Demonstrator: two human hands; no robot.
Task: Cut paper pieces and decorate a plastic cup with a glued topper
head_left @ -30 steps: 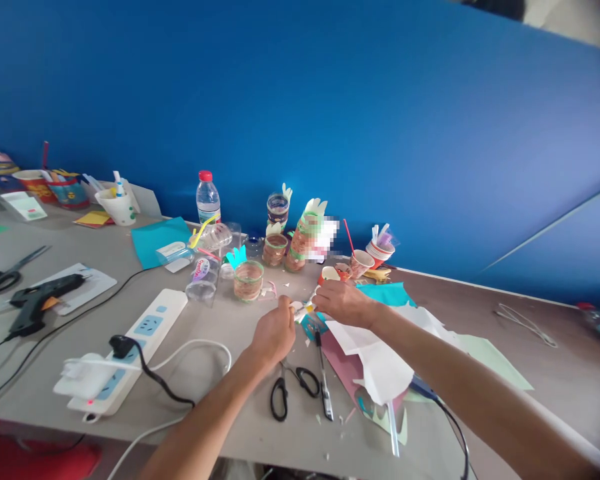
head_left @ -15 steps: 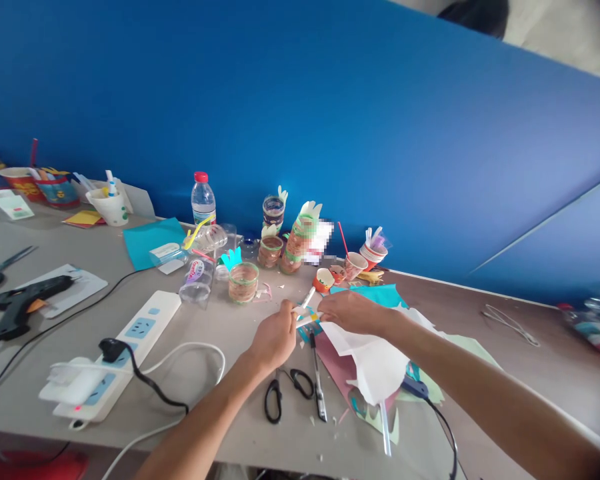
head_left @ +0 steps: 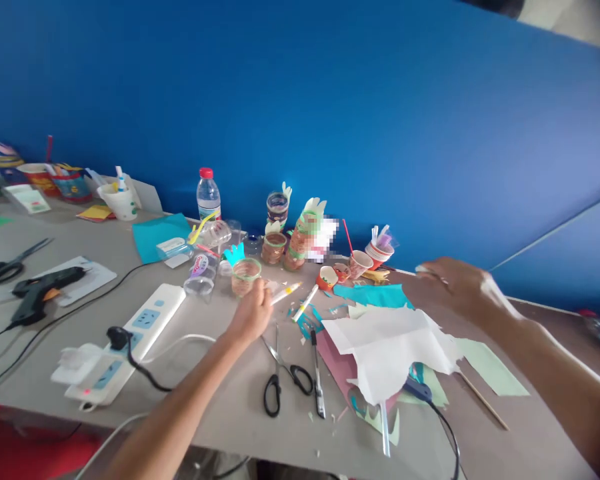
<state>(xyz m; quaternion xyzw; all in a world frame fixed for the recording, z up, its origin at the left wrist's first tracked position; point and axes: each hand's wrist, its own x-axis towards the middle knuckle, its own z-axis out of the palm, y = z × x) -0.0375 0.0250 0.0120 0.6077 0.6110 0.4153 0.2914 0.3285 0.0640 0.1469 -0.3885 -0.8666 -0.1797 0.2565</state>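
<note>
My left hand [head_left: 254, 310] is closed around a white marker [head_left: 286, 293] with a yellow band near its end, pointing right over the table. A second white marker [head_left: 306, 303] lies on the table just beyond it, beside blue paper scraps [head_left: 309, 325]. Off to the right, my right hand [head_left: 453, 280] is raised above the table and blurred. Its fingers look pinched together, with a small whitish spot at their tips that I cannot make out. Black-handled scissors [head_left: 281, 373] and a pen-like tool [head_left: 319, 380] lie in front of my left hand.
White paper [head_left: 390, 340] covers pink and green sheets on the right. Decorated jars [head_left: 273, 248], a water bottle [head_left: 209, 197] and paper cups [head_left: 361, 263] stand near the blue wall. A power strip [head_left: 140, 327] and a glue gun [head_left: 43, 293] lie on the left.
My hands have parted: the right swung far to the right and up, the left moved slightly left with the marker. The view shifted a little.
</note>
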